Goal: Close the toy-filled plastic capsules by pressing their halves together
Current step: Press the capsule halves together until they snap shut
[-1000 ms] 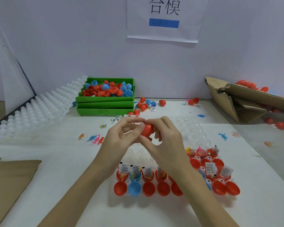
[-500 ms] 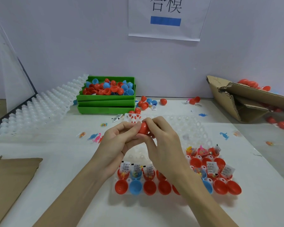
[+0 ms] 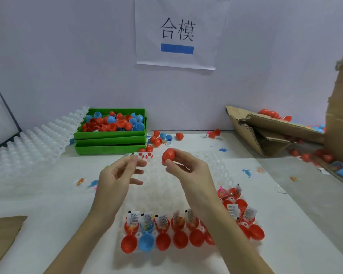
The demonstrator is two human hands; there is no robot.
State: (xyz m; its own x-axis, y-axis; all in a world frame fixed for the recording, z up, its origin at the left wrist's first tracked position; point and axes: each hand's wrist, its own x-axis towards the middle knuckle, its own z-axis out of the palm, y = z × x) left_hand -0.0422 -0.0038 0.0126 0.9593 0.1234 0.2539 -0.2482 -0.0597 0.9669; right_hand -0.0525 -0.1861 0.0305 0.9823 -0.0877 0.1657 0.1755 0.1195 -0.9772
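Head view shows the right hand (image 3: 188,171) alone holding the closed red capsule (image 3: 168,155), pinched between thumb and fingertips and raised above the clear blister tray (image 3: 220,167). Half a second ago both hands were clasped together around that capsule; now the left hand (image 3: 115,175) has let go and drawn off to the left, holding nothing, its fingers loosely curved and slightly spread. The camera has also tipped upward, so the paper sign (image 3: 177,32) on the wall now appears in full.

At the near edge of the tray sits a row of open capsules (image 3: 162,224), 4 red and 1 blue visible, each lower half stuffed with a toy and a folded leaflet, with the empty cap halves (image 3: 147,242) lying in front of them. More filled red halves (image 3: 236,206) stand on the tray's right side, partly hidden behind the right forearm, so their count cannot be told.

A stack of green bins (image 3: 109,143) at the back holds loose red and blue halves. The torn cardboard box (image 3: 265,131) on the right is cut off by the frame edge, and the capsules behind it are blurred. White trays (image 3: 32,141) lean at the left, also cut off.
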